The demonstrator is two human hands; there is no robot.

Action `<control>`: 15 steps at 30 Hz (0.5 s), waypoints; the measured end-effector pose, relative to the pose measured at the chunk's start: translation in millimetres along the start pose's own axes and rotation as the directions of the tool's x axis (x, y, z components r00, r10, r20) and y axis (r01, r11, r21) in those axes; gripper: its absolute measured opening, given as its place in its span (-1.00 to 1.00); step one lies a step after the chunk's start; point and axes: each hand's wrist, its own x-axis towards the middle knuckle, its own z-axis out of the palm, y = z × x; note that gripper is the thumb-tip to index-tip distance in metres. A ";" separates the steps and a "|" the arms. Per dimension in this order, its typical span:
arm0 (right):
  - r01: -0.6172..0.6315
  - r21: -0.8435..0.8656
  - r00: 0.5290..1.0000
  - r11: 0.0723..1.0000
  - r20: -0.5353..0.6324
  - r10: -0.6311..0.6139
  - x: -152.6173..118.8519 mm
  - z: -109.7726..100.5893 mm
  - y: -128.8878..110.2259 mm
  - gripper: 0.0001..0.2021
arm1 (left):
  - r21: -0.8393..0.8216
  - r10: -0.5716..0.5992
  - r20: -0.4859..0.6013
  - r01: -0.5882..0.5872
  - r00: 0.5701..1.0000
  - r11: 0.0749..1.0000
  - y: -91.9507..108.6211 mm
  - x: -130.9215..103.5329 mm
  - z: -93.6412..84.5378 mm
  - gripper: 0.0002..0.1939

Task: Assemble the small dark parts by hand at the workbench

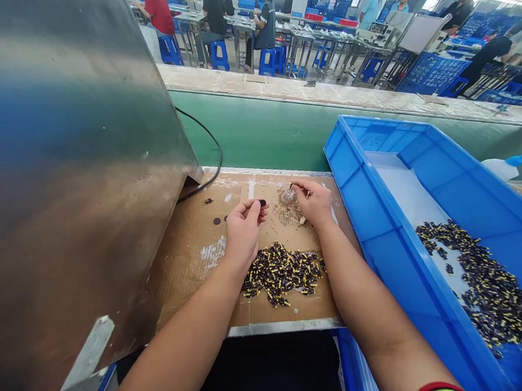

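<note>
My left hand (pixel 246 226) pinches a small dark disc (pixel 262 203) between thumb and fingertips, above the cardboard-covered bench. Farther right, my right hand (pixel 314 203) is closed on a small dark piece (pixel 291 186), mostly hidden by the fingers. That piece is right at a small clear, glossy lump or dish (pixel 288 195), which stands on a stained patch of cardboard; whether they touch I cannot tell. Nearer me lies a heap of small dark pieces with yellow ends (pixel 285 272). Another dark disc (pixel 217 221) rests on the cardboard left of my left hand.
A large metal housing (pixel 82 168) rises on the left, with a black cable (pixel 218 151) beside it. At right, a blue crate (pixel 374 213) holds many more dark-and-yellow pieces (pixel 485 278). A green-sided ledge (pixel 258 129) runs behind the bench. Several people work at tables beyond.
</note>
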 end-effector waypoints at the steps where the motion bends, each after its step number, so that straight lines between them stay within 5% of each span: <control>1: 0.007 0.000 1.000 1.000 0.000 -0.007 0.1 0.2 0.2 -0.71 | -0.001 0.003 0.001 -0.003 1.000 1.000 -0.3 0.3 -0.2 -0.85; 15: -0.002 0.021 1.000 1.000 0.017 0.001 -1.2 1.2 -1.5 -0.74 | 0.018 0.013 -0.005 -0.013 1.000 1.000 0.1 -1.3 0.7 -0.80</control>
